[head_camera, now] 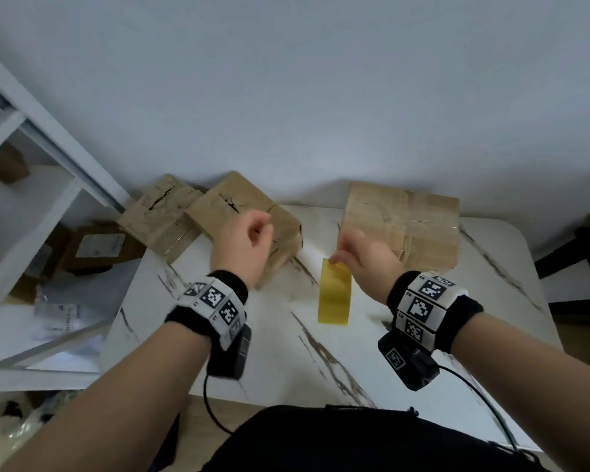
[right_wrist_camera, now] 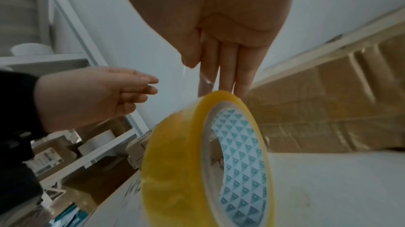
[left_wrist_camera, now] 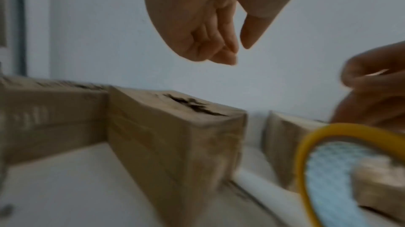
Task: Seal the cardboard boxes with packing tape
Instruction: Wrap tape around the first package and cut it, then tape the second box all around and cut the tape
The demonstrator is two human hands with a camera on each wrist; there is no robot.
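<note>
Three brown cardboard boxes [head_camera: 399, 223] stood by as our right hand [head_camera: 365, 257] pinched tape from the yellow packing-tape roll [head_camera: 334, 294] — left hand [head_camera: 244, 243] curled loosely, empty; next, we judged, pull a strip.

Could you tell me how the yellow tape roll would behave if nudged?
The tape roll stands on edge on the smooth table, so it would probably roll. Its hollow core suggests lightness. The right hand pinching its loose end may steady it.

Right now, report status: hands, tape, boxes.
Left hand empty, loosely curled over middle box. Right hand pinches loose end of tape roll, on edge on table. No obstruction seen.
</note>
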